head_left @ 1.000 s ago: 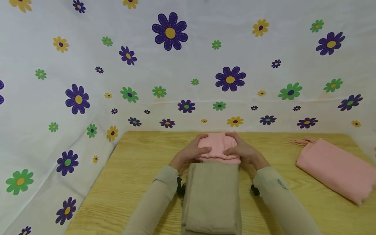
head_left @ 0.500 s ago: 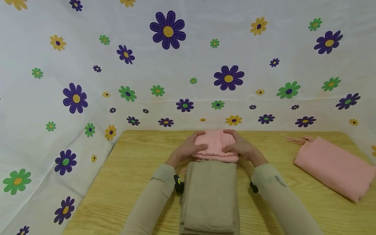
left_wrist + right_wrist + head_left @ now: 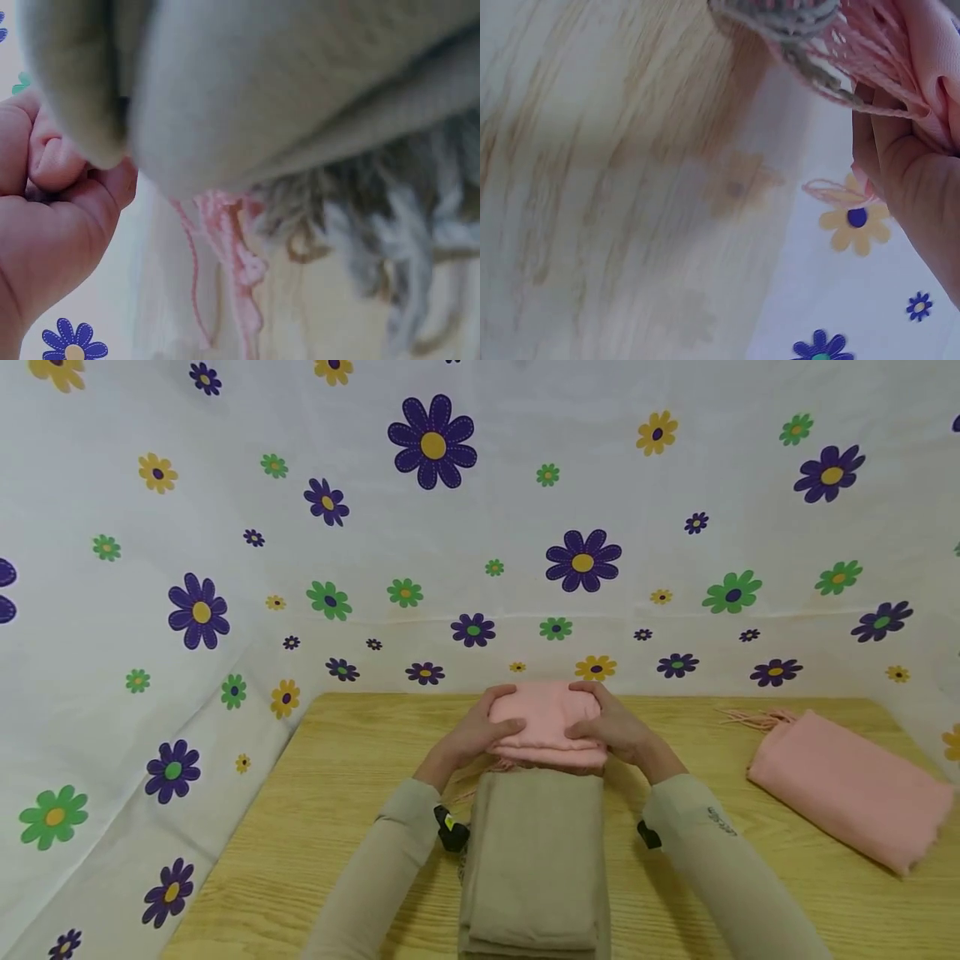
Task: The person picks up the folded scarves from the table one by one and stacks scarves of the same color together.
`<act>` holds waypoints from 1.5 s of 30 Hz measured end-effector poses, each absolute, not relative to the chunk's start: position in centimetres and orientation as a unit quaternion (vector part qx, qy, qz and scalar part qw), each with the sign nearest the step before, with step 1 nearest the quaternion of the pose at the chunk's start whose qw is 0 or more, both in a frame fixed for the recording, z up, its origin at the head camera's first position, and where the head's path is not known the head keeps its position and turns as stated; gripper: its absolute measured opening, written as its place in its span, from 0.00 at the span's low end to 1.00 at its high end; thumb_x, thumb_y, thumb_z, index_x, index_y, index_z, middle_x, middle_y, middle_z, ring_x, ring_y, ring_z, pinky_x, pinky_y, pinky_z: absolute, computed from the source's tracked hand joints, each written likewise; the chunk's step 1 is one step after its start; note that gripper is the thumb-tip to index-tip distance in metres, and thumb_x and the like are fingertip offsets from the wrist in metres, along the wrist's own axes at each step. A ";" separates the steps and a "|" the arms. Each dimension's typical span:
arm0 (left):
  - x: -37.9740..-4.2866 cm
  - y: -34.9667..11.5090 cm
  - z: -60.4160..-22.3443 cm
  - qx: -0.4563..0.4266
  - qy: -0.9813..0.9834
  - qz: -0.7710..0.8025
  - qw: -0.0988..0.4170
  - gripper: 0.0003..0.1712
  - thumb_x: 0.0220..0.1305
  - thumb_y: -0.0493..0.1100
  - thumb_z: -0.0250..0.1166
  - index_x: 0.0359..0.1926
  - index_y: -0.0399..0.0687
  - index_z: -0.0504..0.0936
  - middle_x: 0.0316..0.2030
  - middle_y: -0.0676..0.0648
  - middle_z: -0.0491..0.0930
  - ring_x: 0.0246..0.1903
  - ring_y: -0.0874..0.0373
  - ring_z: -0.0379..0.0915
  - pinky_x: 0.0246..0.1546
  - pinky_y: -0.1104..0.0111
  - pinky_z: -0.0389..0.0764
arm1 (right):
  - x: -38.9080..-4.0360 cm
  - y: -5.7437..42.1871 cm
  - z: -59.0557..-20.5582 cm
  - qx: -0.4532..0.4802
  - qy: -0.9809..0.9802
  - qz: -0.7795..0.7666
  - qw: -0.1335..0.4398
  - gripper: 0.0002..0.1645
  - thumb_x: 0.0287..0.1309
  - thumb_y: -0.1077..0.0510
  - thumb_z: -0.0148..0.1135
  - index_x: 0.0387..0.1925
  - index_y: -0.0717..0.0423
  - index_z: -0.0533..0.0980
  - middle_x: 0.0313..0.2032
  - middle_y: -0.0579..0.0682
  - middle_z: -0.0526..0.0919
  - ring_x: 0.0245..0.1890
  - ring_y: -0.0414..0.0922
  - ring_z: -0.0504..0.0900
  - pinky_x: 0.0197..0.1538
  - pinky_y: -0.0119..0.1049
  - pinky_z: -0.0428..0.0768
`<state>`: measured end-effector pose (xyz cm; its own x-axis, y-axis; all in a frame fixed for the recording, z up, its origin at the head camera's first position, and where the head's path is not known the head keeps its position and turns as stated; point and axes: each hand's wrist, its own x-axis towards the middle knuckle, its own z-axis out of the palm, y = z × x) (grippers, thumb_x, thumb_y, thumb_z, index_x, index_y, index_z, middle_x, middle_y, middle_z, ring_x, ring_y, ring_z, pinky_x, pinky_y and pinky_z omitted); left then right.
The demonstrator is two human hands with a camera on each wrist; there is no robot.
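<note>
A folded pink scarf (image 3: 543,718) is gripped at its two sides by both hands near the table's far edge. My left hand (image 3: 472,727) has its thumb on the near face and its fingers round the left side. On the right side my right hand (image 3: 622,731) holds it the same way. Pink fringe (image 3: 885,60) hangs by the right hand in the right wrist view. Just in front lies a folded khaki scarf (image 3: 540,860), whose fringe (image 3: 405,240) shows in the left wrist view. The scarf's underside is hidden in the head view.
Another folded pink scarf (image 3: 847,789) lies at an angle on the right of the wooden table (image 3: 322,827), its fringe toward the back. A white flower-printed cloth (image 3: 495,510) rises behind the table and along its left side.
Both hands have shifted the held pink scarf slightly up and away in the head view. Their grip looks the same. The khaki scarf and the other pink scarf stay in place.
</note>
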<state>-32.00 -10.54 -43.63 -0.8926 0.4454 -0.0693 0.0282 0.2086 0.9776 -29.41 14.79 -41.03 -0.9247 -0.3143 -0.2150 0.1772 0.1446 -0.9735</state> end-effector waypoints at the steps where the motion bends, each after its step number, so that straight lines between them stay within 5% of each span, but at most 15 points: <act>1: -32.0 -10.7 -43.6 0.154 0.758 0.610 0.171 0.41 0.66 0.44 0.67 0.75 0.55 0.56 0.72 0.39 0.54 0.66 0.46 0.58 0.68 0.54 0.62 | -29.4 14.7 -41.0 -0.048 0.730 -0.655 0.188 0.48 0.56 0.70 0.64 0.73 0.48 0.53 0.67 0.66 0.54 0.58 0.57 0.64 0.44 0.33 0.80; 11: -31.8 -11.5 -42.5 0.144 0.749 0.627 0.159 0.36 0.69 0.43 0.64 0.73 0.61 0.59 0.72 0.42 0.55 0.65 0.48 0.59 0.64 0.56 0.66 | -28.8 14.0 -40.0 -0.061 0.712 -0.677 0.175 0.49 0.57 0.70 0.64 0.74 0.50 0.51 0.68 0.65 0.53 0.60 0.57 0.64 0.46 0.33 0.79; 19: -31.5 -11.1 -41.4 0.129 0.685 0.693 0.184 0.34 0.73 0.41 0.58 0.73 0.65 0.55 0.73 0.43 0.50 0.56 0.48 0.69 0.48 0.66 0.79 | -28.7 14.1 -39.1 -0.071 0.689 -0.703 0.160 0.50 0.58 0.71 0.63 0.75 0.49 0.49 0.68 0.64 0.53 0.58 0.56 0.67 0.45 0.32 0.80; 28: -31.2 -10.6 -40.3 0.133 0.648 0.728 0.179 0.34 0.74 0.39 0.55 0.75 0.60 0.52 0.72 0.40 0.52 0.47 0.54 0.73 0.39 0.71 0.80 | -28.3 14.4 -38.2 -0.068 0.660 -0.735 0.139 0.53 0.59 0.69 0.62 0.77 0.47 0.44 0.68 0.63 0.53 0.54 0.52 0.68 0.42 0.33 0.81; 45: -30.8 -10.4 -38.5 0.153 0.645 0.732 0.156 0.34 0.73 0.37 0.55 0.74 0.57 0.54 0.72 0.40 0.51 0.53 0.51 0.69 0.42 0.69 0.80 | -28.0 14.5 -37.1 -0.082 0.661 -0.734 0.131 0.55 0.60 0.66 0.63 0.77 0.45 0.41 0.71 0.63 0.51 0.61 0.54 0.64 0.47 0.32 0.79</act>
<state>-30.80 -10.39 -38.50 -0.9044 0.4261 0.0239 -0.0304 -0.1200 0.9923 -28.01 14.47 -37.06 -0.9520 -0.3015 -0.0525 0.0837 -0.0917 -0.9923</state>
